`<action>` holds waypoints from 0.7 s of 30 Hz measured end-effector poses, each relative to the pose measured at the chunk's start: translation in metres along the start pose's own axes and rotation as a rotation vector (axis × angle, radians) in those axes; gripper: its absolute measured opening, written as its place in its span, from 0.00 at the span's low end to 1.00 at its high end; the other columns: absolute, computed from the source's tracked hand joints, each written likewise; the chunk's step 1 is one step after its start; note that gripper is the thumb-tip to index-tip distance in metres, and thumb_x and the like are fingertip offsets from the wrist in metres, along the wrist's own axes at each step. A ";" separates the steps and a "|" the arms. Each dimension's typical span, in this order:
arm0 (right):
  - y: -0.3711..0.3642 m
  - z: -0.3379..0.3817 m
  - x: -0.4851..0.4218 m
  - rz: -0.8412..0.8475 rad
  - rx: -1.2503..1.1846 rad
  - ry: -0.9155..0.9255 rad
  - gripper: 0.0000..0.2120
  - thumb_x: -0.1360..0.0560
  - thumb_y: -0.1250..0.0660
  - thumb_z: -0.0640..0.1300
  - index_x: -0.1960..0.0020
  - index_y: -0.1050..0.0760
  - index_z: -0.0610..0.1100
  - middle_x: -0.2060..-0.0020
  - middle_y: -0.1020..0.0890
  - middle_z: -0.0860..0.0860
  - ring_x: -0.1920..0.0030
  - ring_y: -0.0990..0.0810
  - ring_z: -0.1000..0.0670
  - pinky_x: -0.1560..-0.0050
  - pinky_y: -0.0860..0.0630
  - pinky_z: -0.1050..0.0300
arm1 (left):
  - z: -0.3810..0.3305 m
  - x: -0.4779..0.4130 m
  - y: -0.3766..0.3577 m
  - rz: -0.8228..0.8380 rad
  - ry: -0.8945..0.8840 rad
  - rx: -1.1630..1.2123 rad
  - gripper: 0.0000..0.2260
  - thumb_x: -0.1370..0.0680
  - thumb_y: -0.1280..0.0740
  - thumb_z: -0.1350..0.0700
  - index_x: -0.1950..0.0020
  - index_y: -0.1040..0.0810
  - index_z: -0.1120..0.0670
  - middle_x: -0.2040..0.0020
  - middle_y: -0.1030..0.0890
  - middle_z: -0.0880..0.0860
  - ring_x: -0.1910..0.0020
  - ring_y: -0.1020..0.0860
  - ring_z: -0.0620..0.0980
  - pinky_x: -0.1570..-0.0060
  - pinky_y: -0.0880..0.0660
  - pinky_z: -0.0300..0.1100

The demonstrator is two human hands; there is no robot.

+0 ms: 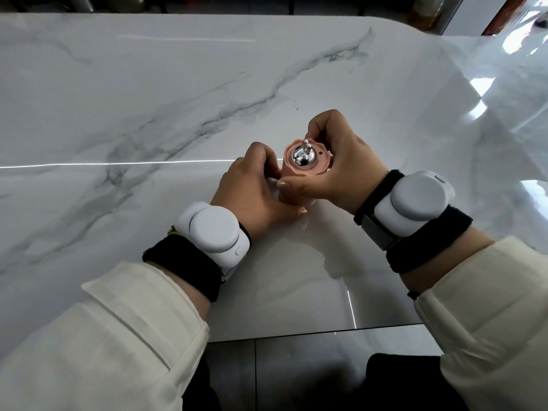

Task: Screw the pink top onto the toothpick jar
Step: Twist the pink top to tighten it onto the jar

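The pink top point(296, 169) with a shiny chrome ball and small metal prongs in its middle sits over the toothpick jar, near the middle of the marble table point(148, 114). My right hand point(332, 161) wraps around the pink top, thumb on its near side and fingers on its far side. My left hand point(255, 191) is closed around the jar's lower body just below the top. The jar itself is almost wholly hidden by both hands.
The white marble table has its near edge point(296, 333) close to my body and a rounded corner at the far right. Both wrists carry white round devices on black straps. Grey floor tiles show below the table edge.
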State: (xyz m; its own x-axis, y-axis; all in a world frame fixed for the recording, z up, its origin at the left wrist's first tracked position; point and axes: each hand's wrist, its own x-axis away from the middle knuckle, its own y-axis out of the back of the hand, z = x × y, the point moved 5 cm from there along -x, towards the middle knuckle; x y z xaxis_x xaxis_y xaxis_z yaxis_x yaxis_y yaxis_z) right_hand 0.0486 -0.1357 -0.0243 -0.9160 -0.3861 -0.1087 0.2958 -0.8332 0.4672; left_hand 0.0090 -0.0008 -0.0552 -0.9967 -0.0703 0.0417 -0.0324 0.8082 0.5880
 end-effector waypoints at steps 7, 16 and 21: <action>-0.001 -0.003 -0.002 0.256 -0.080 -0.018 0.37 0.49 0.22 0.54 0.43 0.32 0.63 0.44 0.21 0.56 0.42 0.21 0.56 0.37 0.26 0.59 | 0.002 -0.002 0.003 0.046 -0.027 0.062 0.28 0.43 0.24 0.51 0.50 0.34 0.52 0.50 0.19 0.53 0.50 0.21 0.54 0.51 0.25 0.49; 0.004 -0.013 -0.004 0.214 -0.158 -0.047 0.27 0.46 0.23 0.43 0.49 0.25 0.55 0.53 0.18 0.56 0.51 0.19 0.57 0.40 0.24 0.56 | 0.004 -0.002 0.001 0.054 -0.036 0.084 0.28 0.44 0.24 0.51 0.51 0.35 0.53 0.50 0.18 0.53 0.50 0.21 0.55 0.49 0.25 0.50; 0.003 -0.010 -0.002 0.116 -0.120 -0.064 0.25 0.49 0.22 0.50 0.55 0.28 0.56 0.57 0.19 0.58 0.55 0.20 0.58 0.50 0.23 0.61 | 0.000 0.001 0.002 0.016 -0.032 0.078 0.28 0.44 0.24 0.48 0.53 0.35 0.53 0.53 0.19 0.51 0.52 0.21 0.56 0.51 0.25 0.51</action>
State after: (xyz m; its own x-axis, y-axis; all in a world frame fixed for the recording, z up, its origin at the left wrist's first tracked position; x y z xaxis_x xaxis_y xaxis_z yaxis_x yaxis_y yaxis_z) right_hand 0.0535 -0.1409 -0.0314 -0.8880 -0.4599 -0.0021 0.4276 -0.8272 0.3645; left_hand 0.0081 0.0012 -0.0540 -0.9989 -0.0397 0.0240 -0.0213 0.8522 0.5228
